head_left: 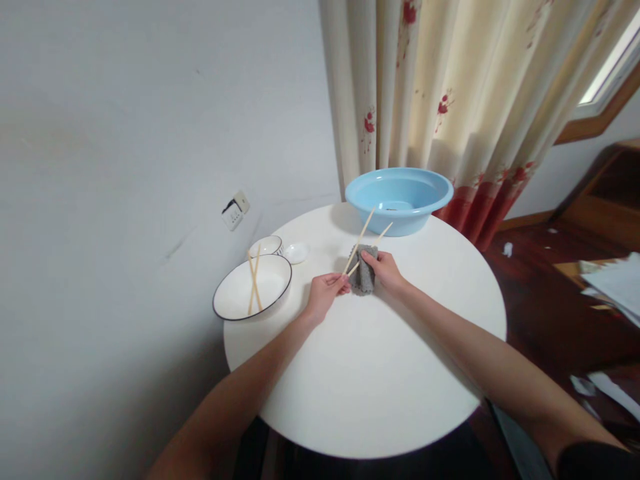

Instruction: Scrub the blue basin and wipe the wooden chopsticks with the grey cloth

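Two pale chopsticks are held by their lower ends in my left hand, which is closed in a pinch. They spread apart toward the blue basin. A grey cloth with a scalloped edge is gripped in my right hand, the thumb on top. The cloth is folded about one chopstick, whose tip sticks out past it; the other chopstick passes along the cloth's left side. Both hands are above the middle of the round table, close together.
A light blue basin stands at the table's far edge. At left, a large white bowl with a dark rim has two crossed chopsticks across it; a smaller bowl and a small white dish are behind, near the wall.
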Available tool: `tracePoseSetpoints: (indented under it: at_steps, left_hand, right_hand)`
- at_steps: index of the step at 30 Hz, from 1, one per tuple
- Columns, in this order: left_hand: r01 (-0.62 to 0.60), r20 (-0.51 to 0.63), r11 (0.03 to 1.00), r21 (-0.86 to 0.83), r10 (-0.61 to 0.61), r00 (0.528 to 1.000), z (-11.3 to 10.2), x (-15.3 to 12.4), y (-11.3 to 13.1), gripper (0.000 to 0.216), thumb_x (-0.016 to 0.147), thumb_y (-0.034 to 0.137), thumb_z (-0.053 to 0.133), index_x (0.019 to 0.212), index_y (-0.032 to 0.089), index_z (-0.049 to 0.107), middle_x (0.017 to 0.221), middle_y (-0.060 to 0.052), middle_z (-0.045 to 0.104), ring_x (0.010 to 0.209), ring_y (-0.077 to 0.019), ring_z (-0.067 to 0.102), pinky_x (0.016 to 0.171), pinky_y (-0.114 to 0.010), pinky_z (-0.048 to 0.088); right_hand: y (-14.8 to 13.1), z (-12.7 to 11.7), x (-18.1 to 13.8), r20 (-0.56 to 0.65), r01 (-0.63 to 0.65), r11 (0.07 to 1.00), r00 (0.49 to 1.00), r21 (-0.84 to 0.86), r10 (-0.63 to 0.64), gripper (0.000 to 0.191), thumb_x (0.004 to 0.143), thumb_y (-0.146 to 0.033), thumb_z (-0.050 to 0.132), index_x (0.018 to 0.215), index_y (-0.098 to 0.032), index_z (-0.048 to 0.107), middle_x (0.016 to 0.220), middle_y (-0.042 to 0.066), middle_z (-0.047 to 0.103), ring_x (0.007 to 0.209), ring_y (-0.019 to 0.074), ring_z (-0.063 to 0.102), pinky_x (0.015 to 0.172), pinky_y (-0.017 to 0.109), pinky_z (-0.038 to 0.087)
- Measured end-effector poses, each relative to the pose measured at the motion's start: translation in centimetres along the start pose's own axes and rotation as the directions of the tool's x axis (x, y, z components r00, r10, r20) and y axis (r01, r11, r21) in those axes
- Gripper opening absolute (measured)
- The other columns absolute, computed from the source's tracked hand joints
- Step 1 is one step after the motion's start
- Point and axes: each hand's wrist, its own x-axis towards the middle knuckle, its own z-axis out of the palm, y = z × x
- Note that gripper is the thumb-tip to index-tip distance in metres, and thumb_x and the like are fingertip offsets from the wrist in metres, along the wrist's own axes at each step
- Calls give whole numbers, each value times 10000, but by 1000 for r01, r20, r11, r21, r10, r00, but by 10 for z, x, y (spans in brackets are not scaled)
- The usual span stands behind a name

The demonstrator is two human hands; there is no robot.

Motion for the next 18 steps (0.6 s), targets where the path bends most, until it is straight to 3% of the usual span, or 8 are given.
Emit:
tracePoseSetpoints:
  at_steps: [11, 18]
  left_hand:
    - [-5, 31, 999, 46, 4, 1000, -3, 0, -3, 524, 646, 618, 874, 770, 122, 757, 726, -78, 731, 613, -124, 618, 624, -271, 488]
    - [-19, 21, 999, 51, 18, 1000, -3, 0, -3, 502, 672, 605, 853, 727, 119, 743, 691, -56, 696, 597, -105, 578, 604, -255, 445]
  right_hand:
    - [-1, -21, 21, -188, 75, 990, 981, 117, -52, 583, 602, -741, 833, 753, -191, 711, 705, 17, 710, 697, 182, 626, 646, 287, 499]
    - [4, -10, 15, -157, 81, 989, 986, 122, -62, 603, 612, -773, 811, 741, -195, 698, 699, 14, 706, 660, 165, 598, 616, 274, 476]
